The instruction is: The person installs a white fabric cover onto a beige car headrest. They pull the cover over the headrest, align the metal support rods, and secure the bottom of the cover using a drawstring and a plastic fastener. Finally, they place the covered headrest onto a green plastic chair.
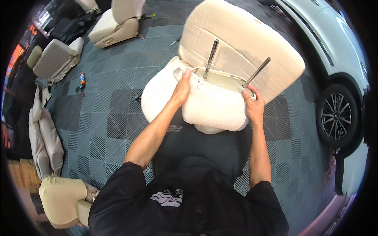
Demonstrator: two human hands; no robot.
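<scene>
A cream headrest (216, 104) rests over my lap, its two metal posts (211, 59) pointing up and away from me. Its pale fabric cover is open along the post side, and a smooth, lighter surface shows inside. My left hand (182, 89) grips the cover's edge at the left corner, thumb on top. At the right corner, beside the other post, my right hand (254, 103) pinches the edge with thumb and fingers. Just beyond stands a cream car seat (244, 43); its cushion lies behind and left of the headrest.
More car seats (114, 31) stand at the far left, and a seat part (63, 200) is at the near left. A spray can (82, 80) stands on the grey tiled floor (114, 74). Along the right is a white car with a black wheel (336, 114).
</scene>
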